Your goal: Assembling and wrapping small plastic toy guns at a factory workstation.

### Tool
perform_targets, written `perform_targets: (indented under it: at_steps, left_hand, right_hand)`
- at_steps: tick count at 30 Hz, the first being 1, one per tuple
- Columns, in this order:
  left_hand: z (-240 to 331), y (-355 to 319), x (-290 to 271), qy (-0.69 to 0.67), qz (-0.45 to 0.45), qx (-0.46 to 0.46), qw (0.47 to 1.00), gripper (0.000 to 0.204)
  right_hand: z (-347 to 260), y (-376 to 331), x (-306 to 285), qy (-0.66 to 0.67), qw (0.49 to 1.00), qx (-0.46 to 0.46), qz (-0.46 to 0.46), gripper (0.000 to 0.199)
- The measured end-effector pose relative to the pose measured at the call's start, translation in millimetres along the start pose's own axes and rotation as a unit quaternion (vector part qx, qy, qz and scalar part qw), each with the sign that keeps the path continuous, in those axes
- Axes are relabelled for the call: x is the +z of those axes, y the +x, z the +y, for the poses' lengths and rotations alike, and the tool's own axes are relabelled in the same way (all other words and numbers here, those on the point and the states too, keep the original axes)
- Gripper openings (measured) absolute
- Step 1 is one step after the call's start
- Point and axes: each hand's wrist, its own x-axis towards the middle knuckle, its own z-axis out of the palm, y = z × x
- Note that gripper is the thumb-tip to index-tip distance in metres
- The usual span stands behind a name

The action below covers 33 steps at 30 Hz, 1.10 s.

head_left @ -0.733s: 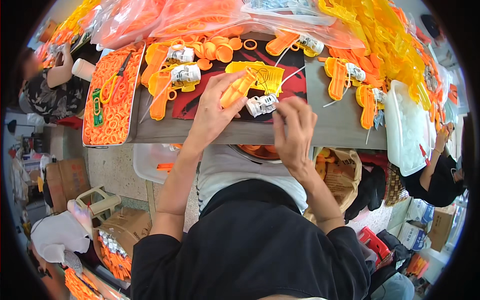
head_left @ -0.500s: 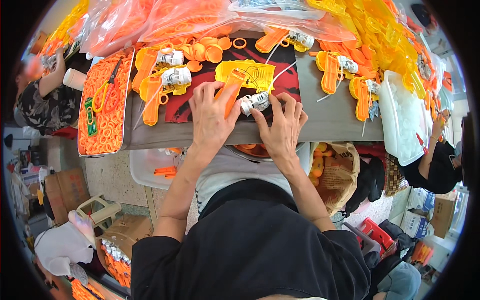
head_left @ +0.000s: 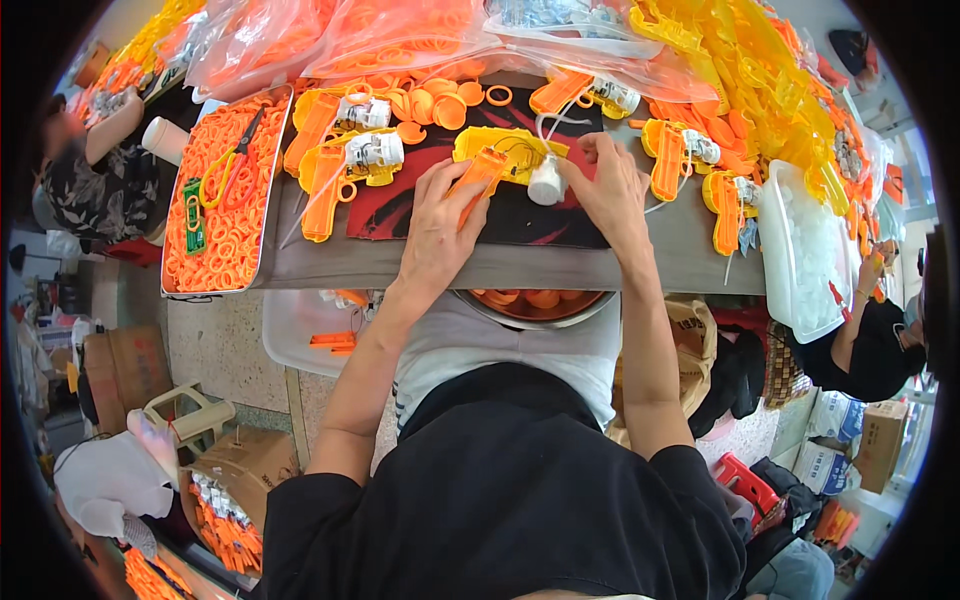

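The left hand (head_left: 440, 225) lies over an orange handle piece (head_left: 480, 172), fingers closed along it and pinning it to the dark mat (head_left: 520, 215) on the desk (head_left: 640, 265). The right hand (head_left: 610, 185) sits at about 3 o'clock from it, fingertips pinched on a small white motor unit (head_left: 547, 180) with thin wires trailing up toward 12 o'clock. Both parts lie just in front of a yellow shell (head_left: 505, 145), which rests flat on the mat.

Half a second ago the hands were pressed close together over the orange piece and the white unit; now they are a little apart, and the white unit sits further right, clear of the orange piece and upright between the right fingers. That reads, as a judgement, as the parts being separated or re-seated rather than joined.

At 10 o'clock from the hands stand finished orange-and-yellow toy guns (head_left: 350, 165), and beyond them at 9 o'clock a tray of orange rings (head_left: 225, 215). A co-worker's arm (head_left: 860, 320) shows at 4 o'clock.
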Motion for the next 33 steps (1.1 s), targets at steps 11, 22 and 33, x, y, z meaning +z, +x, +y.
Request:
perform_targets:
  at_steps: [11, 22, 33]
  left_hand:
    - [-2.9, 7.4, 18.7, 0.022, 0.056, 0.0, 0.998, 0.029]
    - [1.6, 8.4, 15.2, 0.007, 0.042, -0.016, 0.999, 0.031]
    - [-5.2, 7.9, 6.8, -0.158, 0.028, -0.081, 0.984, 0.025]
  right_hand:
    - [-12.7, 10.1, 26.4, 0.006, 0.973, -0.23, 0.025, 0.016]
    - [-8.6, 31.0, 30.0, -0.015, 0.954, -0.3, 0.002, 0.023]
    - [5.0, 17.1, 26.4, 0.023, 0.973, -0.231, -0.016, 0.032]
